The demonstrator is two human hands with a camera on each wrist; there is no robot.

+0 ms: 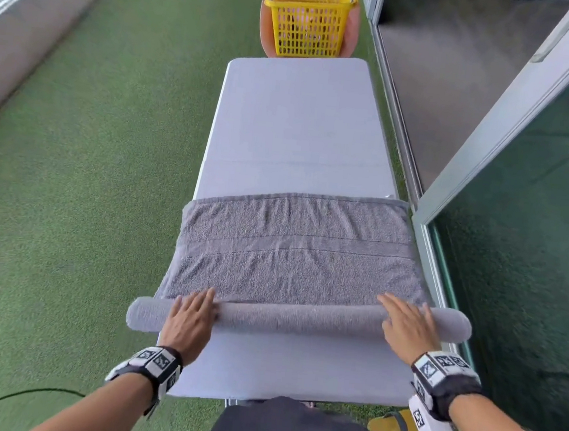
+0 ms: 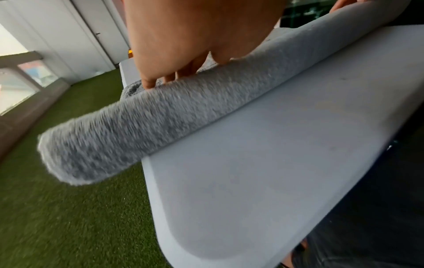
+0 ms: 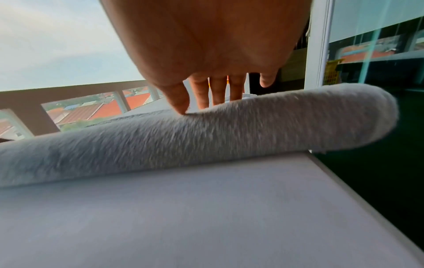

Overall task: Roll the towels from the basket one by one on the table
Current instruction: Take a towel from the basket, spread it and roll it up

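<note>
A grey towel (image 1: 293,250) lies across the near half of the white table (image 1: 295,120), its near edge wound into a roll (image 1: 301,318) that overhangs both table sides. My left hand (image 1: 188,313) presses flat on the roll's left part, fingers straight over its top (image 2: 160,79). My right hand (image 1: 404,322) presses flat on the right part, fingers spread over the roll (image 3: 206,98). The roll (image 2: 137,123) shows blurred in the left wrist view, and the roll's right end (image 3: 321,123) pokes past the table edge. A yellow basket (image 1: 309,18) stands beyond the table's far end.
The yellow basket sits on an orange seat (image 1: 352,32). Green artificial turf (image 1: 91,164) lies to the left. A glass sliding door frame (image 1: 488,147) runs close along the table's right side. A black cable (image 1: 19,398) curves on the turf near my left arm.
</note>
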